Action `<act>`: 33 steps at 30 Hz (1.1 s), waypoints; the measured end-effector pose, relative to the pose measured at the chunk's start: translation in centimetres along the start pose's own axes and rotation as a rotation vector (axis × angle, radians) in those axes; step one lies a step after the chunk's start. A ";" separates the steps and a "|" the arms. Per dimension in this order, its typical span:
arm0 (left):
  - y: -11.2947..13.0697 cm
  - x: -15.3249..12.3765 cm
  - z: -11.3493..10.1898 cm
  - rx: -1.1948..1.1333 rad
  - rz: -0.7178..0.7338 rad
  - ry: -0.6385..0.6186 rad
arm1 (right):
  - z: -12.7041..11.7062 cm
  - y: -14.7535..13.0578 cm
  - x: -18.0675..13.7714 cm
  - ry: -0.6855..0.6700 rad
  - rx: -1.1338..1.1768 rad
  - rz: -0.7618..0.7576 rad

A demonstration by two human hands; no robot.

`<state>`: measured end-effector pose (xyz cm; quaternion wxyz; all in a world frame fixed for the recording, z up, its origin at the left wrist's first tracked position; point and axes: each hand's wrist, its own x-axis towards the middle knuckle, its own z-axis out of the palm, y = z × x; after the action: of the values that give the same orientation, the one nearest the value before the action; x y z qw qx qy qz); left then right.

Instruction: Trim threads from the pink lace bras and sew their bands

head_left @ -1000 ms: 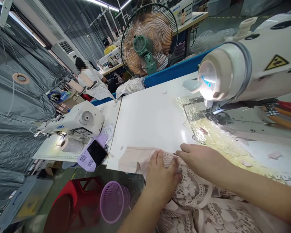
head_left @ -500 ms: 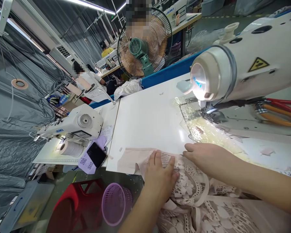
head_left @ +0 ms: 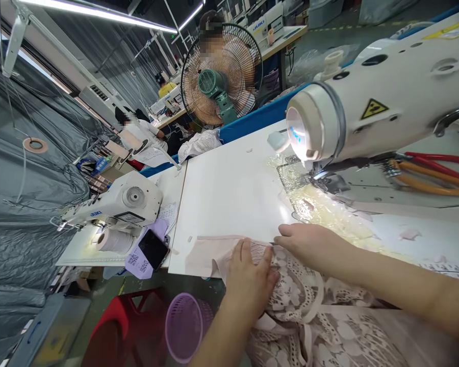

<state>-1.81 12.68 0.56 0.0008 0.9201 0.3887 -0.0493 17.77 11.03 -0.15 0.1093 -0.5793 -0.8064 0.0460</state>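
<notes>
From the head camera, my left hand (head_left: 252, 278) lies flat on the lace fabric (head_left: 313, 311). Its fingers are spread and point away from me, and it presses down rather than gripping. My right hand (head_left: 309, 244) comes in from the right, also flat and loose, fingers stretched leftward. Its fingertips (head_left: 281, 238) rest on the far edge of the cloth. I cannot tell whether its thumb is tucked under the edge.

The lace is bunched towards my body and spills off the near side of the white table (head_left: 233, 188). Only its leading part lies on the tabletop. A plain pink band (head_left: 210, 250) finishes that leading part, and its straight edge is the long axis here. It runs left to right across my view, from beyond my left hand up to my right fingertips.

The presser foot (head_left: 323, 179) of the sewing machine (head_left: 386, 97) sits up and to the right of both hands, well apart from the cloth. A crinkled clear plastic sheet (head_left: 329, 211) lies between them. My right hand is the nearer one to the foot, and my left hand holds down the end of the band farther from it. The band's edge lies crosswise to the line from my hands to the foot.
</notes>
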 end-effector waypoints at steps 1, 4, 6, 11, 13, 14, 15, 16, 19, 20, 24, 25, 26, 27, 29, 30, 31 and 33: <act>0.0 0.0 0.0 0.003 -0.001 -0.002 | 0.0 0.2 -0.2 -0.008 0.002 -0.002; 0.1 0.1 -0.1 0.009 -0.010 -0.010 | -0.5 0.9 -1.2 -0.034 0.005 0.022; 0.2 0.1 -0.3 0.012 -0.014 -0.022 | -1.1 1.3 -2.0 -0.042 0.016 0.061; 0.1 0.5 -1.5 0.034 0.003 -0.058 | -2.6 1.7 -3.0 0.005 0.125 0.205; 0.3 0.9 -2.2 0.050 0.022 -0.060 | -2.5 1.6 -3.1 0.021 0.197 0.246; 0.6 1.0 -2.6 0.055 0.046 -0.057 | -2.3 1.5 -3.2 0.020 0.230 0.258; 0.9 1.2 -2.8 0.054 0.073 -0.055 | -2.0 1.4 -3.2 0.015 0.255 0.265; 1.4 1.3 -2.9 0.043 0.094 -0.060 | -1.6 1.3 -3.3 0.006 0.273 0.269; 3.0 1.4 -2.2 -0.010 0.099 -0.058 | -0.7 1.0 -3.5 -0.004 0.278 0.273; 3.6 1.2 -1.7 -0.020 0.085 -0.035 | -0.5 1.0 -3.5 0.000 0.267 0.269; 4.8 0.3 0.6 -0.014 0.065 0.080 | 0.0 1.0 -3.3 0.031 0.205 0.207; 4.8 0.1 0.9 -0.017 0.062 0.088 | 0.1 1.0 -3.2 0.035 0.186 0.183; 4.7 -0.1 1.2 -0.024 0.069 0.087 | 0.2 0.9 -3.1 0.037 0.167 0.162; 4.6 -0.2 1.3 -0.033 0.082 0.079 | 0.2 0.8 -3.0 0.040 0.146 0.144; 4.3 -0.4 1.1 -0.050 0.120 0.044 | 0.4 0.4 -2.7 0.049 0.109 0.119; 4.2 -0.4 0.8 -0.056 0.140 0.021 | 0.5 0.2 -2.5 0.056 0.093 0.110; 4.1 -0.4 0.6 -0.059 0.151 -0.001 | 0.5 -0.1 -2.4 0.064 0.080 0.102; 4.0 -0.4 0.0 -0.065 0.157 -0.043 | 0.6 -0.4 -2.2 0.077 0.062 0.087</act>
<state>0.76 9.60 0.47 0.0429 0.9459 0.3168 -0.0564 17.94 8.85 -0.88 0.1561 -0.6116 -0.7738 0.0535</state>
